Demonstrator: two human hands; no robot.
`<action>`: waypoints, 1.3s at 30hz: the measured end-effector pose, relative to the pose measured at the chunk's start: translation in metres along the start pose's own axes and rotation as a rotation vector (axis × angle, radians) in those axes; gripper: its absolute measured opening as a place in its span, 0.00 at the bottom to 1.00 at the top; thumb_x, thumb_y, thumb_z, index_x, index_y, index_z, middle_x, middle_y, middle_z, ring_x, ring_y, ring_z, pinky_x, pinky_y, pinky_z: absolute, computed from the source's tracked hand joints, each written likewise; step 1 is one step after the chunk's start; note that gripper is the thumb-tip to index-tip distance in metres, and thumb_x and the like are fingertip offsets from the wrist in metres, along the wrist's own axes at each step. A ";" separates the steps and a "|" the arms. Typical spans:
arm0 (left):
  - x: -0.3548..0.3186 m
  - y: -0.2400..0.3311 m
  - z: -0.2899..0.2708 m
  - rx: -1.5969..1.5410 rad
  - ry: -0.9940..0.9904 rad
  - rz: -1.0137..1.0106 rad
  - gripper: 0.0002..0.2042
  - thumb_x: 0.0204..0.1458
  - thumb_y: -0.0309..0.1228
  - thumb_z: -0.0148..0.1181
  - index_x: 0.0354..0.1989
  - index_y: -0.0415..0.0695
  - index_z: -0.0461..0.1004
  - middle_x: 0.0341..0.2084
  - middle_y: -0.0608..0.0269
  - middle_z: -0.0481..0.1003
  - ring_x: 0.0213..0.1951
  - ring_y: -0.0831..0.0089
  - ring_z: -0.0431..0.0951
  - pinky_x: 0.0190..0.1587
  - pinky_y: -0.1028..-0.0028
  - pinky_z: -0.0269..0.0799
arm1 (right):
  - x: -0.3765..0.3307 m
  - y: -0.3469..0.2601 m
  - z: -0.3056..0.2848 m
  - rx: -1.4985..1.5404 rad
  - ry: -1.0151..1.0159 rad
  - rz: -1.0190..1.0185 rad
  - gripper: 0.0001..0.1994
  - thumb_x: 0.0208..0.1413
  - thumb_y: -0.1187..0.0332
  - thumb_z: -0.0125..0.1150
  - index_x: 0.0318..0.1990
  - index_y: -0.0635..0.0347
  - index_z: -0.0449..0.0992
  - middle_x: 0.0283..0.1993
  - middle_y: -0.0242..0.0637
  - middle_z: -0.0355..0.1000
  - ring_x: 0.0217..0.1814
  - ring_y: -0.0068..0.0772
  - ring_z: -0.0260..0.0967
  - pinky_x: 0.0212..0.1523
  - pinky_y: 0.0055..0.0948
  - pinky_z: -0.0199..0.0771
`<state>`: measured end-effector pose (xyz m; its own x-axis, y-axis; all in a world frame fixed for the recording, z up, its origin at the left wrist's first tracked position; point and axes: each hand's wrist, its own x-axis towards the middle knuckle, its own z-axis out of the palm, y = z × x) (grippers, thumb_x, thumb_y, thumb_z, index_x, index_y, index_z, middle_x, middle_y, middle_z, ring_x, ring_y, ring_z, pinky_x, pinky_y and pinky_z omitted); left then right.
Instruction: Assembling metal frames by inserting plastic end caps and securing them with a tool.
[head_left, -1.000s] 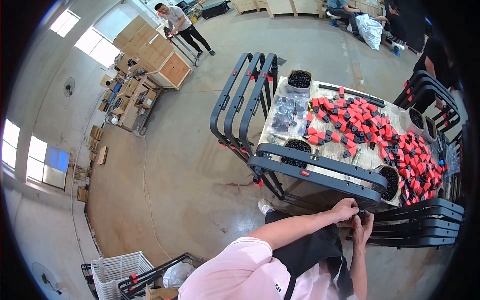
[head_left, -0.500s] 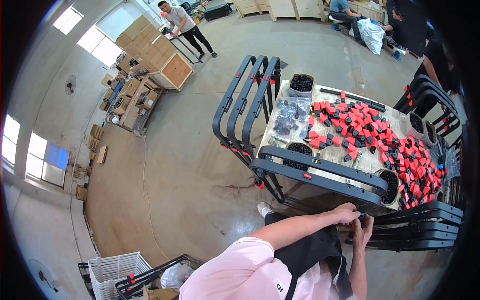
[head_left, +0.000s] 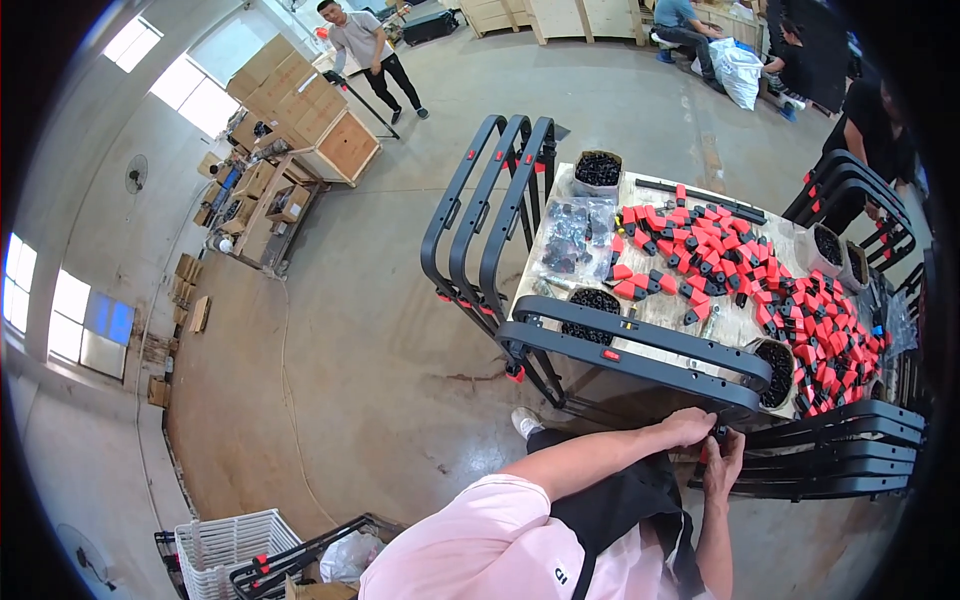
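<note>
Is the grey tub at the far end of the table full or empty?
Full, or close to it. The grey tub at the table's far corner shows small black parts heaped to its rim; no bare bottom visible.

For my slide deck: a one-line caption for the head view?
Both hands work at a black frame beside a table strewn with red-and-black parts.

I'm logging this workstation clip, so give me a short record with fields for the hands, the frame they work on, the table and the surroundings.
left hand: left hand grips the near end of the black tubular frame
right hand: right hand closes on a small part at the same spot; the part is too hidden to name
table: table carries red-and-black plastic parts and tubs of black pieces
beside table: upright black frames
far floor: person walking by wooden crates
</note>
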<state>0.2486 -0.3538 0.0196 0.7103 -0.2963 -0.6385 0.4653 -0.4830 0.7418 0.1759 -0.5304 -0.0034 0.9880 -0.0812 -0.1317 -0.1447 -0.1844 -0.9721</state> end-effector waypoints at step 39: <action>0.004 -0.028 0.013 -0.073 -0.041 0.233 0.24 0.73 0.46 0.46 0.42 0.36 0.80 0.38 0.44 0.82 0.43 0.49 0.82 0.49 0.54 0.74 | 0.008 -0.018 -0.028 -0.213 -0.112 -0.060 0.10 0.76 0.65 0.58 0.52 0.63 0.77 0.46 0.33 0.76 0.50 0.25 0.70 0.55 0.29 0.72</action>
<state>0.2319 -0.3521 -0.0063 0.7815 -0.4271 -0.4549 0.3292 -0.3372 0.8820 0.1851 -0.5550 0.0185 0.9933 0.0431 -0.1069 -0.0819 -0.3888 -0.9177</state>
